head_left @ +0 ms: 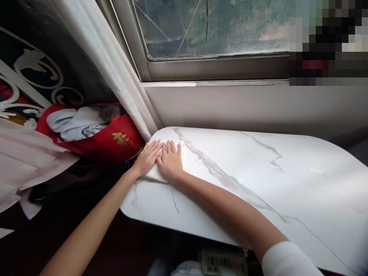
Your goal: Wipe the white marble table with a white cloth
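Note:
A pale folded cloth lies flat near the left end of the white marble-patterned table. Both my hands rest on top of it, side by side, and cover most of it. My left hand presses on its left part with the fingers stretched out toward the window. Beside it, my right hand lies palm down with the fingers straight and slightly apart. The cloth's front edge shows below my hands, and a bit of its right edge shows by my right fingers.
A red bag with grey clothing stands left of the table. A white curtain hangs at the table's back left corner. Behind the table are a wall and a window. A socket box is below the front edge.

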The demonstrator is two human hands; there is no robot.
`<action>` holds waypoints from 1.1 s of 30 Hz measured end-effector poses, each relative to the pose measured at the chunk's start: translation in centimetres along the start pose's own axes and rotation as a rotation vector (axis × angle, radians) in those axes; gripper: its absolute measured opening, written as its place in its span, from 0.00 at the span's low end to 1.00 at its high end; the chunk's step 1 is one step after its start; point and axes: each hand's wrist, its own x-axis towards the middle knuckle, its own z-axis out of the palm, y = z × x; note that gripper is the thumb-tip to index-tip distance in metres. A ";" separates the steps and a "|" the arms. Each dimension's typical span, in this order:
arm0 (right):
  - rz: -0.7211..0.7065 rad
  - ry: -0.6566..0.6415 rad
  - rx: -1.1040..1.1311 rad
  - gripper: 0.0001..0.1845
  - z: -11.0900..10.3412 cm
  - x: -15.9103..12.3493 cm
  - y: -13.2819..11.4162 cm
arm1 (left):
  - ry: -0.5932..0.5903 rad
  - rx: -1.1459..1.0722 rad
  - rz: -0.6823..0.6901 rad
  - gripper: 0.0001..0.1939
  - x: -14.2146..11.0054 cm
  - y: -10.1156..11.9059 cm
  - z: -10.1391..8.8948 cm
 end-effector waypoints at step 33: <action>0.045 0.004 -0.162 0.30 -5.2 6.1 13.5 | 0.051 0.180 -0.012 0.24 15.4 6.6 4.8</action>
